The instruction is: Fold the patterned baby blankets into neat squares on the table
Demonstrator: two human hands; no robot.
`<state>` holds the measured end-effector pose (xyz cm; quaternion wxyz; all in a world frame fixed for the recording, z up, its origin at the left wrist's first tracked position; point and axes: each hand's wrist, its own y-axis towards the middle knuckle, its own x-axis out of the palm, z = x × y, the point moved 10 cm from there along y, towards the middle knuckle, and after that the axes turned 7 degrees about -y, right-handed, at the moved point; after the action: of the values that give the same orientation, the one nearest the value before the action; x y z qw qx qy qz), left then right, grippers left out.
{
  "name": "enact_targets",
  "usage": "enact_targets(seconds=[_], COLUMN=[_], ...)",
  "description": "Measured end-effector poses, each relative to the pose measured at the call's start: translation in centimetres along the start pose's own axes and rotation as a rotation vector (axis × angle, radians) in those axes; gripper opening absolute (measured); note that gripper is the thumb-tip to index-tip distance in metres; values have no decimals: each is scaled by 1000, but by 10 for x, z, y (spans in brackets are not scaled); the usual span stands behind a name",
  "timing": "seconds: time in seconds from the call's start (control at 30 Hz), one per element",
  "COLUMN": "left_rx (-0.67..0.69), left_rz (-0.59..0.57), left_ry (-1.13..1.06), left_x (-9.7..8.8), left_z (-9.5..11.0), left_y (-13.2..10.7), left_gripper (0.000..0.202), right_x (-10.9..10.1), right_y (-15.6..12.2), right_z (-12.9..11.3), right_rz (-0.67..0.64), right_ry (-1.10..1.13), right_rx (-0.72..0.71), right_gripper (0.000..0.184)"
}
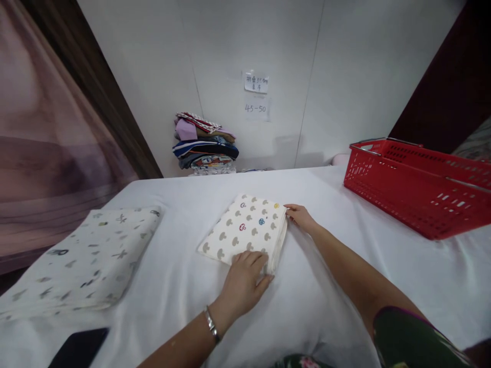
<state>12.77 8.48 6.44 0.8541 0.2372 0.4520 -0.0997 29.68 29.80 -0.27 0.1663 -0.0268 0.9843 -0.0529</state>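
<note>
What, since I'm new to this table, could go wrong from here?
The middle cloth could lose its neat layers if the left hand and right hand tug unevenly along its right edge. The uneven clothes pile beyond the table might topple if bumped.

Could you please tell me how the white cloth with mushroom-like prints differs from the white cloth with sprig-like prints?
The white cloth with grey mushroom-like prints looks smaller than the white cloth with scattered sprig-like prints. The left hand and right hand touch the mushroom cloth; neither touches the sprig cloth. Both lie folded on the white-covered table.
</note>
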Motion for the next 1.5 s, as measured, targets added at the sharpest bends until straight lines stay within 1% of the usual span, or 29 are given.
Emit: enact_targets(seconds=[0.07, 0.17, 0.27, 0.37, 0.43, 0.5, 0.57, 0.67, 0.77, 0.87, 1.0, 1.1, 1.17, 1.3, 1.4, 1.43, 1.5], left_rx=[-62, -99, -103, -106, -115, -126, -150, -228, -296, -329, -363, -360, -339, -315, -314, -316, -329], left_rz=[10, 7, -10, -14, -4, 3, 4, 4, 15, 23, -11, -34, -43, -44, -38, -33, -25], left_ry=[40, 95, 97, 83, 82, 83, 93, 133, 159, 187, 227, 236, 244, 267, 276, 279, 279], left_x=[9, 19, 25, 25, 23, 21, 21, 20, 20, 19, 21, 25, 27, 28, 28, 28, 27], left_z=[-2, -2, -1, -2, -3, -4, -5, -10, -14, -14, -15, -13, -11, -7, -6, -6, -7], left_y=[5, 8, 6, 5, 5, 8, 13, 20, 24, 26, 29, 30, 31, 30, 29, 29, 28], left_gripper=[27, 18, 15, 14, 12, 10, 15, 23, 19, 14, 10, 9, 8, 7, 7, 8, 9], right_x=[-1, -5, -3, -2, -2, 0, 1, 4, 7, 5, 2, -1, 0, 2, 6, 7, 3], right_y=[5, 14, 21, 21, 18, 16, 14, 12, 12, 12, 14, 18, 20, 22, 22, 21, 18], right_z=[-3, -1, 6, 9, 7, 6, 5, 3, 1, -1, -4, 1, 4, 5, 4, 2, -6], right_rz=[24, 103, 142, 149, 132, 88, 42, -42, -113, -103, -35, 26, 39, 4, -94, -123, -139], right_ry=[-48, -86, -98, -78, -55, -30, 6, 75, 71, 3, -60, -87, -91, -67, -33, -33, -54], right_rx=[-83, -163, -176, -187, -197, -198, -202, -221, -230, -256, -310, -299, -282, -273, -267, -272, -317], right_gripper=[26, 25, 24, 25, 25, 26, 29, 39, 41, 37, 31, 28, 27, 27, 28, 30, 34])
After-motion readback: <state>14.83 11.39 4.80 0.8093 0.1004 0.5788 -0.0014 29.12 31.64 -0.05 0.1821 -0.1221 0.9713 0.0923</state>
